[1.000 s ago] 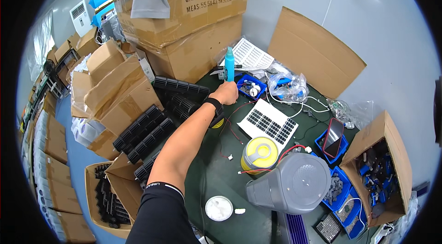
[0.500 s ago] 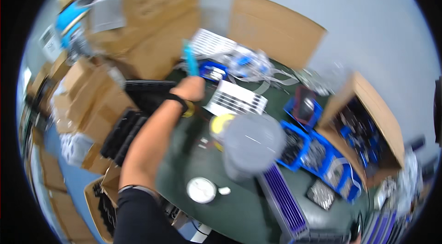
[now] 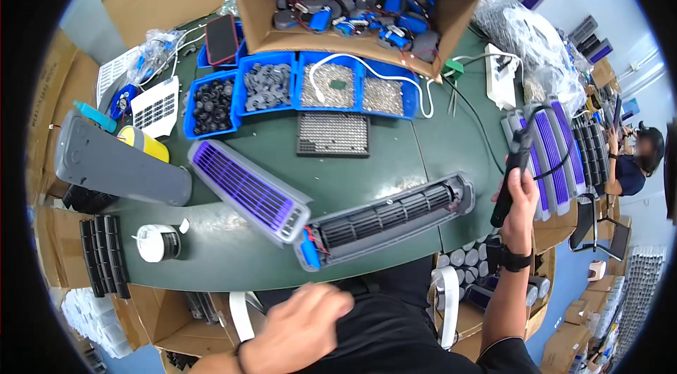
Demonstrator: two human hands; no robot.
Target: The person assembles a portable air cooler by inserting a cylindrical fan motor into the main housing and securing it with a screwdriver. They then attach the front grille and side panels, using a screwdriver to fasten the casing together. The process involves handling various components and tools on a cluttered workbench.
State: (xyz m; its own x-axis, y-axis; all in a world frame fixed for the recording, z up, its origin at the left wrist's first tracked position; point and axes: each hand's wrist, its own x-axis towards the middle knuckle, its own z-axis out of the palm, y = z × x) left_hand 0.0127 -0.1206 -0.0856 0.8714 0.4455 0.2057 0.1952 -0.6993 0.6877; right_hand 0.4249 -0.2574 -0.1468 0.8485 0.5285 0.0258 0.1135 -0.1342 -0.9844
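My right hand (image 3: 520, 197) is wrapped round a black corded electric screwdriver (image 3: 513, 180), held upright past the table's right part. My left hand (image 3: 300, 328) is low in front of my body, off the table edge; its fingers look curled but are smeared by motion. Between the hands, a grey fan housing (image 3: 458, 208) lies face up near the front edge. A black ribbed roller (image 3: 388, 217) sits inside it, with a blue part (image 3: 310, 250) and red wires at its left end. A grey cover with a purple grille (image 3: 243, 183) lies against that end.
Blue bins (image 3: 243, 102) of small parts and a black tray (image 3: 333, 150) of metal pieces stand behind. A carton (image 3: 257, 39) of motors is above them. At left are a grey casing (image 3: 120, 162) and a white tub (image 3: 156, 243). Purple-grilled units (image 3: 550, 155) are stacked right.
The view has swung right. My left hand has come back from beside the turquoise bottle at the far left to my lap. My right hand, barely visible before, now shows with the screwdriver.
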